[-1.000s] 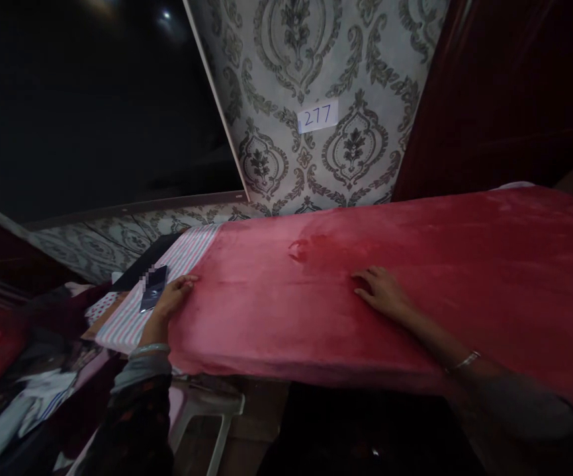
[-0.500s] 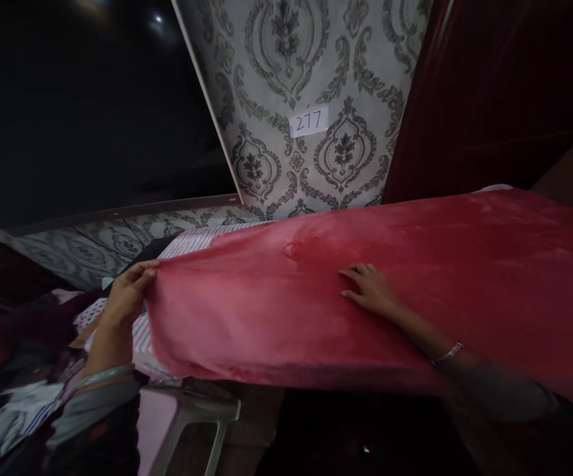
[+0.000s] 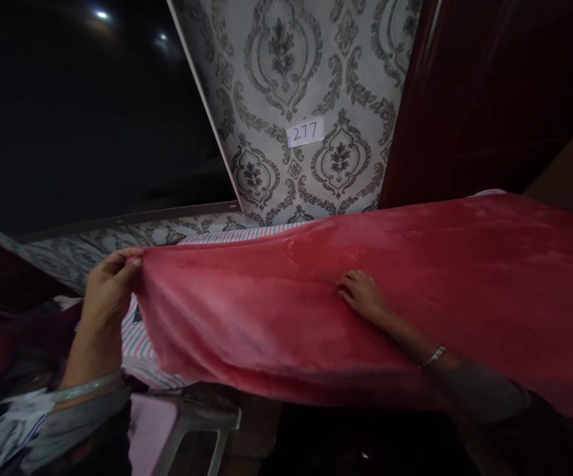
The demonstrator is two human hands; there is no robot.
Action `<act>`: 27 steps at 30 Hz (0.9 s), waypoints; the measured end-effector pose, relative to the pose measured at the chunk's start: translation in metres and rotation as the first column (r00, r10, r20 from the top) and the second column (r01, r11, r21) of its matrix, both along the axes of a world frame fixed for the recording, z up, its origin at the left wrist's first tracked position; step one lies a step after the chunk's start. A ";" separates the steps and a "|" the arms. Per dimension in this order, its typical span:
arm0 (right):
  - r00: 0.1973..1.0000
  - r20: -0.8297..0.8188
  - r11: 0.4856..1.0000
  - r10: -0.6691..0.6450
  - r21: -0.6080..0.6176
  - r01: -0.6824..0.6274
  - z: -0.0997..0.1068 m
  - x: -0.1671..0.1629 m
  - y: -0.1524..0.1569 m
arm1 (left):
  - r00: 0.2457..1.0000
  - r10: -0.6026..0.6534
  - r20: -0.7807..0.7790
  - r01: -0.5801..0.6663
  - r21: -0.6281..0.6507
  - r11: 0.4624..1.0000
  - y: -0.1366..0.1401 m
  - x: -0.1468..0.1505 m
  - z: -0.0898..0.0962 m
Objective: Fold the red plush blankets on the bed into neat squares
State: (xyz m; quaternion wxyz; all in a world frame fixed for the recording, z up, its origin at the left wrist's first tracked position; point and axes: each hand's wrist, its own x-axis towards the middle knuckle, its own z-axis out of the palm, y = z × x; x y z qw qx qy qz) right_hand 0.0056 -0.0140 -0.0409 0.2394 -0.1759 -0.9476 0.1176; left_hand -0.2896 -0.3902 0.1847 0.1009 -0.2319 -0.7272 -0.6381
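Observation:
A plush red blanket lies spread over a striped cloth, which shows at the blanket's left end and along its back edge. My left hand pinches the blanket's far left corner between thumb and fingers and holds it raised. From there the fabric slopes down in soft folds. My right hand rests on the middle of the blanket, its fingers curled in and gripping the pile. A faint crease runs leftward from these fingertips.
A large black screen stands at the back left. Behind the blanket is patterned wallpaper with a paper label reading 277. A dark red cabinet rises at the right. Below left are a plastic stool and heaped clothes.
My left hand has lifted the blanket's corner and moved it left and slightly up, covering more of the striped cloth. My right hand's fingers have gone from spread to curled.

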 end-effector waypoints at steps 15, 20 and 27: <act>0.999 -0.031 0.999 0.039 0.033 -0.038 0.007 -0.011 -0.010 | 0.999 0.020 -0.030 -0.022 -0.059 0.998 0.000 0.014 0.008; 0.999 -0.026 0.999 0.044 0.022 -0.044 0.008 -0.017 -0.017 | 0.998 0.004 -0.070 -0.010 -0.080 0.997 0.000 0.019 0.013; 0.970 -0.218 0.993 -0.108 -0.071 0.094 0.039 0.004 -0.007 | 0.991 -0.069 -0.118 0.033 -0.284 0.958 -0.015 0.000 0.002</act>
